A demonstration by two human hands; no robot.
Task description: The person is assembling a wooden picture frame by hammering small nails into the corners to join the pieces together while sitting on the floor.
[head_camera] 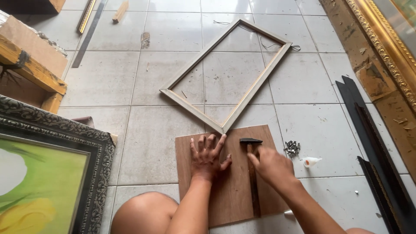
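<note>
My left hand (208, 156) lies flat with spread fingers on a brown wooden board (190, 147) on the tiled floor, its fingertips just below the near corner of a pale rectangular wooden frame (190, 105). That corner rests on the board's far edge. My right hand (271, 165) reaches onto the handle of a hammer (251, 143), which lies on the board with its dark head pointing away from me. Whether the fingers have closed around the handle is unclear.
A small pile of nails (292, 148) and a little white bottle (312, 162) lie right of the board. Dark moulding strips (368, 134) and a gilded frame (390, 56) line the right side. An ornate framed painting (47, 173) sits at left, a wooden bench (30, 65) behind it.
</note>
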